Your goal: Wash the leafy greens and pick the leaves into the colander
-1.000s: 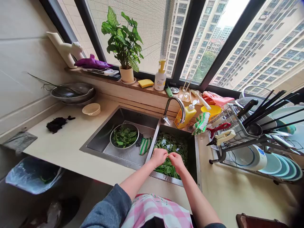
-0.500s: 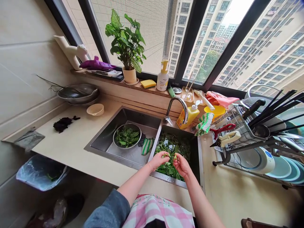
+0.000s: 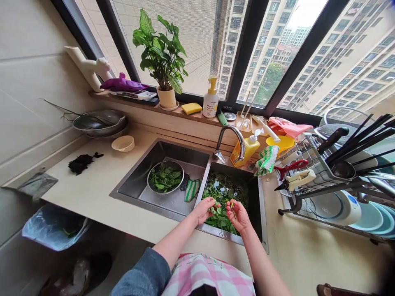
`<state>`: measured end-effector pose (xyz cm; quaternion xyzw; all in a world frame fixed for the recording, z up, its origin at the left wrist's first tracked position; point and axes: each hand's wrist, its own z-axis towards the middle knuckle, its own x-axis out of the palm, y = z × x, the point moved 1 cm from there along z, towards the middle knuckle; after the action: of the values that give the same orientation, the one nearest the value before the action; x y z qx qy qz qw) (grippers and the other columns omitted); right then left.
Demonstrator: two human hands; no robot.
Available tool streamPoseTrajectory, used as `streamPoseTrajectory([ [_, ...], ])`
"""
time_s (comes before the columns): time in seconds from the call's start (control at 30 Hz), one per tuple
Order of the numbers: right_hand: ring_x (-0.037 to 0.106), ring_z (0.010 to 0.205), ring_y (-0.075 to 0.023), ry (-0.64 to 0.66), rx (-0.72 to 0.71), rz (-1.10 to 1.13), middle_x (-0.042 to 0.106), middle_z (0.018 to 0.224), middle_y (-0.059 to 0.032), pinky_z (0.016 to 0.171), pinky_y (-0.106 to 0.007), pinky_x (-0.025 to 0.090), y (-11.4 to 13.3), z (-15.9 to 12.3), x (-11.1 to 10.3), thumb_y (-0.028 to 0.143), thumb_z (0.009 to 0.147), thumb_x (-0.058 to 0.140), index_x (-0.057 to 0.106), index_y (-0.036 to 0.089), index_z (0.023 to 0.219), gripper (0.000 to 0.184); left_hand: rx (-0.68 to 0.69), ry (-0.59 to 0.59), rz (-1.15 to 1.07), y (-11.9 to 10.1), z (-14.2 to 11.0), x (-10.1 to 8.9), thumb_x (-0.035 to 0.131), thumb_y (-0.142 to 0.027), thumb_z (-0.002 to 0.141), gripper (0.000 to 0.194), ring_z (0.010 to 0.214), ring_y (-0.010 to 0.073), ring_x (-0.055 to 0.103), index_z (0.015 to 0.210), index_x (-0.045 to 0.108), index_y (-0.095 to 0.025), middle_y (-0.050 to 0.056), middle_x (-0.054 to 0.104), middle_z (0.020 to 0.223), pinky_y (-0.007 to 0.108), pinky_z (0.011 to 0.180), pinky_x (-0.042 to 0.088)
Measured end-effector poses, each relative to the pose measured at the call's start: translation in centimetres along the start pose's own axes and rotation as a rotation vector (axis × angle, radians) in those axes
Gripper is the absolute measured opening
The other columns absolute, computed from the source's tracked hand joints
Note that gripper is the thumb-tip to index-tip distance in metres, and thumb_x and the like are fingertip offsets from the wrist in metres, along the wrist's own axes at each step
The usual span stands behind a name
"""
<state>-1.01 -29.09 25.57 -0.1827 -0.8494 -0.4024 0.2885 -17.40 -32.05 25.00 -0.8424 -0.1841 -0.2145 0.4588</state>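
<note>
The left hand (image 3: 202,211) pinches a sprig (image 3: 217,204), the right hand (image 3: 240,217) a stem piece (image 3: 232,204); light fingertip pressure, close to the break, likely spares tender leaves.

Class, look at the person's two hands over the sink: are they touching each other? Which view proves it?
Apart. The head view shows greens below, through a gap between left hand and right hand.

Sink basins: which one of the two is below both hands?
The right basin, with loose leafy greens in water, is below the left hand and right hand. The left basin holds a bowl and a striped cloth instead.
</note>
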Motion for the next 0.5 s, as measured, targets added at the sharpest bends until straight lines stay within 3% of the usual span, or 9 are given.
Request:
streamPoseTrajectory([
  [0.13, 0.047, 0.049, -0.0067, -0.011, 0.017, -0.022, 0.055, 0.063, 0.0026, 0.039, -0.017, 0.034, -0.2, 0.0, -0.5, 0.028, 0.066, 0.064, 0.053, 0.02, 0.071, 0.015, -0.066, -0.056, -0.292, -0.8, 0.0, -0.8, 0.066, -0.027, 0.068, 0.025, 0.066, 0.0125, 0.059, 0.082, 0.048, -0.018, 0.001, 0.063, 0.085, 0.031, 0.065, 0.048],
  [0.33, 0.046, 0.048, -0.0059, -0.012, 0.05, -0.099, 0.051, 0.058, 0.0052, 0.043, -0.016, 0.038, -1.1, -0.1, -1.3, 0.027, 0.064, 0.066, 0.058, 0.021, 0.084, 0.023, -0.026, -0.095, -0.403, -1.3, 0.3, -2.9, 0.061, -0.025, 0.074, 0.015, 0.068, 0.0152, 0.061, 0.085, 0.054, -0.016, 0.003, 0.063, 0.084, 0.037, 0.068, 0.051],
  [0.4, 0.047, 0.049, -0.0066, -0.018, 0.062, -0.134, 0.051, 0.058, 0.0046, 0.044, -0.018, 0.04, -1.3, -0.1, -1.7, 0.03, 0.065, 0.066, 0.059, 0.021, 0.081, 0.02, 0.021, -0.162, -0.421, -2.5, 0.3, -4.5, 0.06, -0.022, 0.076, 0.011, 0.068, 0.0152, 0.061, 0.083, 0.055, -0.016, 0.003, 0.063, 0.082, 0.038, 0.069, 0.051],
  [0.5, 0.047, 0.048, -0.0066, -0.063, 0.072, -0.176, 0.052, 0.058, 0.0041, 0.042, -0.017, 0.039, -1.6, -0.4, -2.2, 0.031, 0.065, 0.069, 0.058, 0.02, 0.077, 0.019, 0.102, -0.385, -0.413, -6.1, 0.1, -8.2, 0.056, -0.016, 0.077, 0.003, 0.066, 0.0152, 0.06, 0.077, 0.054, -0.014, 0.004, 0.062, 0.076, 0.038, 0.07, 0.051],
])
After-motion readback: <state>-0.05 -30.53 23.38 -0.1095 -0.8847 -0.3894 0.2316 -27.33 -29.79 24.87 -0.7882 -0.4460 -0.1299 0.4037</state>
